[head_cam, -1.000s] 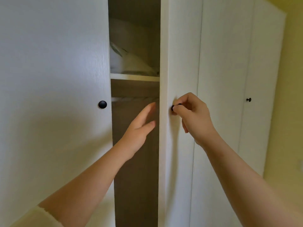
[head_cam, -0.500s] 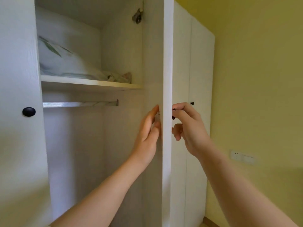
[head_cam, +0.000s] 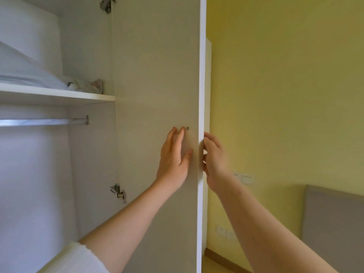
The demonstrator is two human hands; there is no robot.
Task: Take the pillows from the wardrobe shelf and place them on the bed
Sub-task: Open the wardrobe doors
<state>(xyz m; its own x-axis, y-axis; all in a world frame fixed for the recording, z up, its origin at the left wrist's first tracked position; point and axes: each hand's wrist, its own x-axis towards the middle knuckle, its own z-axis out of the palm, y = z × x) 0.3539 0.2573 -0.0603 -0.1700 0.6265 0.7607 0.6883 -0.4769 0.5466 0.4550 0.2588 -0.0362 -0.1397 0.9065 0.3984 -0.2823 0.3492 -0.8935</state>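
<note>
At the free edge of the open wardrobe door [head_cam: 157, 75], both hands are in contact with the panel.

1. Left hand [head_cam: 174, 160]: open, fingers straight, palm laid flat on the door's inner face. The fingertips lie just below a small screw head [head_cam: 187, 128] set near that edge. A white sleeve [head_cam: 78, 259] covers the upper forearm.
2. Right hand [head_cam: 215, 162]: on the outer side of the door, fingers curled against the free edge and holding the door there. The edge hides the outer face, so what the fingertips close on cannot be told.
3. Pillows [head_cam: 23, 73]: white, lying on the wardrobe shelf [head_cam: 59, 95] toward its left end and running out of view. Neither hand touches them.
4. Patterned fabric [head_cam: 86, 86]: bunched at the right end of the shelf, touching the pillows and close to the wardrobe's side wall.
5. Hanging rail [head_cam: 43, 122]: metal, mounted just under the shelf.
6. Hinges: one [head_cam: 118, 192] at the door's inner edge below the rail, a second [head_cam: 107, 3] at the top.

Beyond the door stands a yellow wall [head_cam: 285, 95] carrying a light switch [head_cam: 246, 179] and, lower down, sockets [head_cam: 224, 231]. A grey headboard [head_cam: 334, 223] occupies the lower right corner.
</note>
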